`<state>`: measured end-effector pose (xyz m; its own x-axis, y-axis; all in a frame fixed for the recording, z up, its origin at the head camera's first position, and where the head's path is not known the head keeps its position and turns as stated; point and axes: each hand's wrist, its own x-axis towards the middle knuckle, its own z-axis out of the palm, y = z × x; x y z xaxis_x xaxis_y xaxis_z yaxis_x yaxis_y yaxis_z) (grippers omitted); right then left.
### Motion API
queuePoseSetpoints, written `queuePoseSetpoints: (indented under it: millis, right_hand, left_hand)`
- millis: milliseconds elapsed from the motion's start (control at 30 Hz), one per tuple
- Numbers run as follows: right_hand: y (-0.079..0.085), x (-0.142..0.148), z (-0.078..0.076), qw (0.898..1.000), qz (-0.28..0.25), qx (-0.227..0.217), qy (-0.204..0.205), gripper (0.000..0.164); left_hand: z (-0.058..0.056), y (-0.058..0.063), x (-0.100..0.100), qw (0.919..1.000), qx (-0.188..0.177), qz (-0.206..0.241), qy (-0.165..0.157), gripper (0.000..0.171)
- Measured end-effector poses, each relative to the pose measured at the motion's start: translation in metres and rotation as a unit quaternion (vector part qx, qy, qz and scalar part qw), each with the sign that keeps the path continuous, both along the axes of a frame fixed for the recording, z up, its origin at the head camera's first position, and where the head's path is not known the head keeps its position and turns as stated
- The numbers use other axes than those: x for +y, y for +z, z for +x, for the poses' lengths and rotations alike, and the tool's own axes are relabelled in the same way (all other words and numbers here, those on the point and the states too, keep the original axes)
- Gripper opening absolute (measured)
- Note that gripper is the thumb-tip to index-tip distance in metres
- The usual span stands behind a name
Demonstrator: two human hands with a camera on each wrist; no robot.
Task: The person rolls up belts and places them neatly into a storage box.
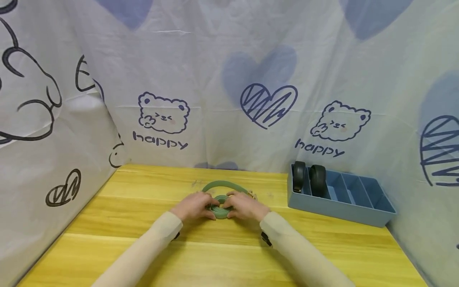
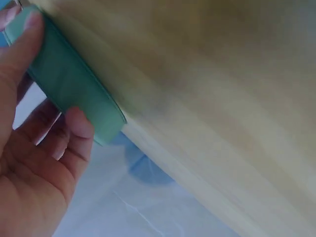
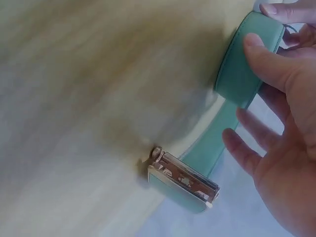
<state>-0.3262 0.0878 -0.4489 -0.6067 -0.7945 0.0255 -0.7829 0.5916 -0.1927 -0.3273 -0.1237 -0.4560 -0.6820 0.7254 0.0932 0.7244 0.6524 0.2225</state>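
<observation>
A green belt [image 1: 221, 212] stands on its edge on the wooden table, its middle part wound into a flat spiral. One loose length arcs behind the coil and ends at a gold-coloured buckle [image 3: 183, 178]. My left hand [image 1: 195, 205] holds the coil's left side, thumb on the outer turn and fingers around it, as the left wrist view shows. From the right, my right hand [image 1: 247, 206] grips the same coil, thumb [image 3: 254, 42] pressed on its outer face. Both hands' fingertips meet near the coil's centre in the head view.
A blue-grey divided box [image 1: 340, 211] stands at the table's right rear. Two rolled black belts [image 1: 318, 180] sit upright in its left compartments. White cloth [image 1: 215, 135] printed with hearts and bears hangs behind the table [image 1: 143, 191] and along its sides.
</observation>
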Motion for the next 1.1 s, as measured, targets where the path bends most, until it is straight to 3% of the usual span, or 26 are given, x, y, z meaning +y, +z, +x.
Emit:
queuePoseSetpoints:
  millis: [233, 400, 533, 667, 833, 967, 1100]
  right_hand:
    - [0.001, -0.003, 0.008, 0.999, -0.032, -0.02, -0.007, 0.032]
    - [0.005, 0.0, 0.008, 0.999, -0.031, -0.032, -0.008, 0.035]
    - [0.008, 0.001, 0.01, 1.0, -0.003, 0.01, -0.003, 0.036]
    - [0.007, -0.003, 0.015, 0.998, 0.013, 0.061, -0.029, 0.035]
    - [-0.001, -0.007, 0.022, 0.997, -0.023, 0.022, -0.068, 0.036]
    - [-0.002, -0.008, 0.02, 0.997, -0.02, 0.003, -0.073, 0.035]
    - [0.002, -0.005, 0.014, 0.999, 0.002, 0.003, -0.049, 0.036]
  left_hand:
    - [0.001, 0.005, 0.009, 0.9985, 0.05, -0.018, 0.017, 0.043]
    - [0.004, 0.005, 0.007, 0.9991, 0.028, -0.019, 0.025, 0.048]
    - [0.003, 0.002, 0.004, 0.9991, 0.004, -0.024, 0.034, 0.049]
    - [0.004, 0.001, 0.006, 0.9976, 0.047, -0.023, 0.045, 0.047]
    - [0.01, -0.001, 0.011, 0.9934, 0.099, -0.031, 0.049, 0.049]
    - [0.011, -0.003, 0.01, 0.9946, 0.09, -0.022, 0.047, 0.045]
    - [0.008, -0.002, 0.003, 0.9956, 0.078, -0.013, 0.051, 0.046]
